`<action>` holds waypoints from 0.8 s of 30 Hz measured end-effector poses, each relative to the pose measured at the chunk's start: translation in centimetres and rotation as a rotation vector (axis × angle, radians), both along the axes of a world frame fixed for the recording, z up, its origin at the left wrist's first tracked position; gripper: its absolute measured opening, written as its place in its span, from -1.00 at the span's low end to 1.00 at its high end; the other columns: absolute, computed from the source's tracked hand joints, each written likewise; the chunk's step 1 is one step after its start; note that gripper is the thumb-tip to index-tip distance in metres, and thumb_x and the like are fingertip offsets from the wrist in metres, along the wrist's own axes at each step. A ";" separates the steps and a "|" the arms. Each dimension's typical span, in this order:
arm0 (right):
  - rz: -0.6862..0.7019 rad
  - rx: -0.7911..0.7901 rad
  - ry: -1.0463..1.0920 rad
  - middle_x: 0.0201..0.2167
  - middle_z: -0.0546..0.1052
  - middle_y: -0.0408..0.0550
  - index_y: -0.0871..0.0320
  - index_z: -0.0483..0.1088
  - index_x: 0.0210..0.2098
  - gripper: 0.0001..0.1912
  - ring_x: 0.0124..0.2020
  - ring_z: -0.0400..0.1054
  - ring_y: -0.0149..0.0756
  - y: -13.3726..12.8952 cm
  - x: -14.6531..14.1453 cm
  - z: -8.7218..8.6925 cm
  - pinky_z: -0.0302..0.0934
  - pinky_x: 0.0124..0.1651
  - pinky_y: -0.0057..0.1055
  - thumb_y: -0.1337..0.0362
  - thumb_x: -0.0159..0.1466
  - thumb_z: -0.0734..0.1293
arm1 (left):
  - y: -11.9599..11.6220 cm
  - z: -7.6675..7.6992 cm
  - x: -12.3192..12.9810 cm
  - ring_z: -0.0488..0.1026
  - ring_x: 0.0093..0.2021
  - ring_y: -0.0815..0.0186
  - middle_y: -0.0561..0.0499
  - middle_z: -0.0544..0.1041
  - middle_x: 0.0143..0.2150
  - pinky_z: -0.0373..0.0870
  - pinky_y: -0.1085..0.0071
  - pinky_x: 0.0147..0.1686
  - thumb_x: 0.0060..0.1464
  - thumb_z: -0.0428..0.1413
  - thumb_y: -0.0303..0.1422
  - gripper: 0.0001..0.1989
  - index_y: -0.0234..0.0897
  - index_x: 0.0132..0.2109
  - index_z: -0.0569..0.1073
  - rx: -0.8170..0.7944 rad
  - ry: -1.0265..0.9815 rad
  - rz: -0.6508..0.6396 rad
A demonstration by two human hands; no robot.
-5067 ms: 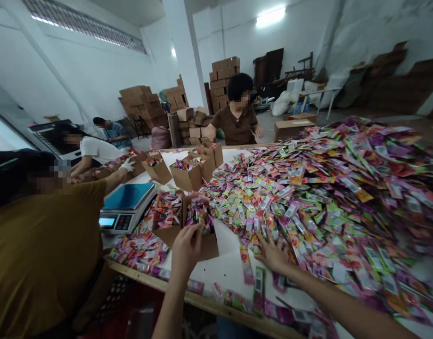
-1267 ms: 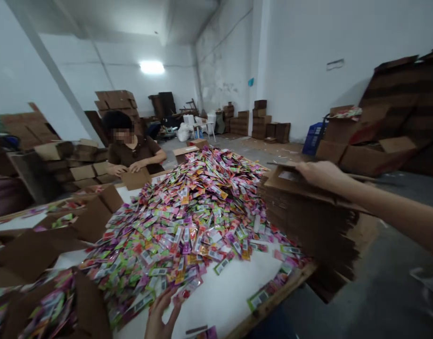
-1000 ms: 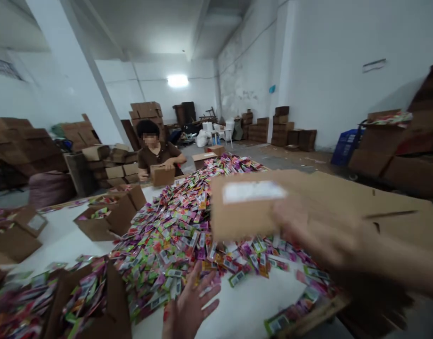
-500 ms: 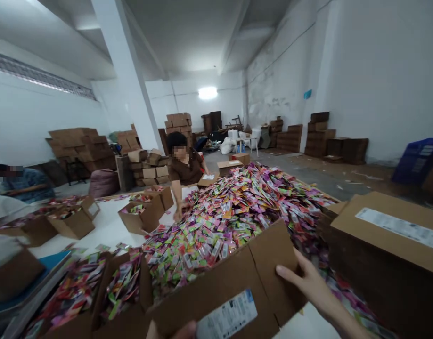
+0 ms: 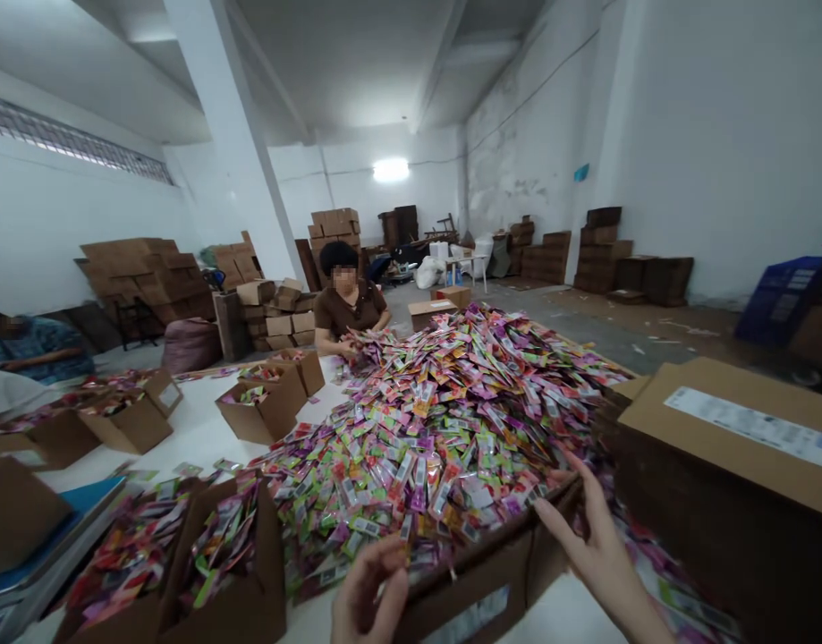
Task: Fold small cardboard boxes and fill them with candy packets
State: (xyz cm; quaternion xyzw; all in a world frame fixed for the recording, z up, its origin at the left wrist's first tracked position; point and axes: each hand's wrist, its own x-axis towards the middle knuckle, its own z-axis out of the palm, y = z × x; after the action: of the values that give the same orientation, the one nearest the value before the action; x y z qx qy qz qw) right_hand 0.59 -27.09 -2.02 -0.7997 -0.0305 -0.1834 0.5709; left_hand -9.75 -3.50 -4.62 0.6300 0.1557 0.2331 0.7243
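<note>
A large heap of small colourful packets point(image 5: 444, 402) lies on the white table. Close to me, a cardboard box point(image 5: 481, 595) with a white label stands at the heap's near edge. My right hand point(image 5: 595, 537) grips the box's right end, thumb and fingers over its upper edge. At the box's left end is my left hand point(image 5: 374, 586), its fingers curled beside the rim; whether they hold the box or a packet is unclear. The box's inside is mostly hidden.
Left of the heap stand boxes filled with packets point(image 5: 226, 572). A closed labelled carton point(image 5: 733, 438) sits at the right. Across the heap, a person in a brown shirt point(image 5: 350, 309) has hands at the packets. Another person point(image 5: 38, 344) sits far left.
The box in front has tipped down and away from upright view, baring more of the heap. My left hand has risen to its rim. The person opposite has drawn back an arm and sits straighter.
</note>
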 end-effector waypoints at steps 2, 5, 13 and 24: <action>0.156 -0.025 -0.022 0.23 0.21 0.07 0.09 0.00 0.28 -0.12 0.26 0.06 -0.01 -0.3 -1.0 0.9 -0.10 0.31 -0.09 -0.16 0.09 0.27 | 0.2 1.0 1.1 0.47 -0.11 0.13 -0.08 0.55 -0.18 0.40 0.31 -0.09 -0.17 0.19 0.04 -0.51 -0.19 -0.17 0.48 0.022 -0.004 0.060; 0.442 -0.009 0.019 0.32 0.07 -0.04 0.03 0.07 0.29 -0.22 0.33 -0.08 -0.08 -0.8 -2.0 1.1 -0.08 0.31 -0.15 -0.11 0.15 0.23 | 0.4 2.2 2.7 0.36 0.09 0.07 -0.15 0.48 0.03 0.31 0.23 0.06 -0.10 0.11 0.08 -0.43 -0.22 -0.05 0.46 0.118 -0.009 0.097; 0.388 0.205 0.315 0.27 0.17 -0.02 0.00 0.04 0.30 -0.17 0.27 0.05 -0.03 -2.9 0.2 -3.6 0.12 0.20 -0.10 -0.07 0.09 0.27 | -2.6 0.7 4.0 0.49 -0.08 -0.10 -0.30 0.57 -0.11 0.38 0.11 -0.10 -0.09 0.05 0.12 -0.48 -0.15 -0.22 0.62 0.894 0.077 -0.392; 0.179 0.020 0.177 0.00 0.47 0.14 0.18 0.41 -0.05 -0.36 0.02 0.37 -0.03 -3.5 1.9 -4.1 0.29 0.06 -0.19 -0.19 0.10 0.23 | -5.0 3.6 7.6 0.51 -0.30 0.14 -0.16 0.60 -0.33 0.27 0.30 -0.34 0.19 -0.19 -0.27 -0.58 -0.27 -0.32 0.55 1.284 0.353 -0.538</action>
State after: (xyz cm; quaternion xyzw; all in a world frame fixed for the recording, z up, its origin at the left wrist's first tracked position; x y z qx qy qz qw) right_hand 2.51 -30.60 -6.17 -0.8012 -0.0497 -0.0607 0.5932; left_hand -2.20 -8.45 -0.98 0.9765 -0.0579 -0.0135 0.2072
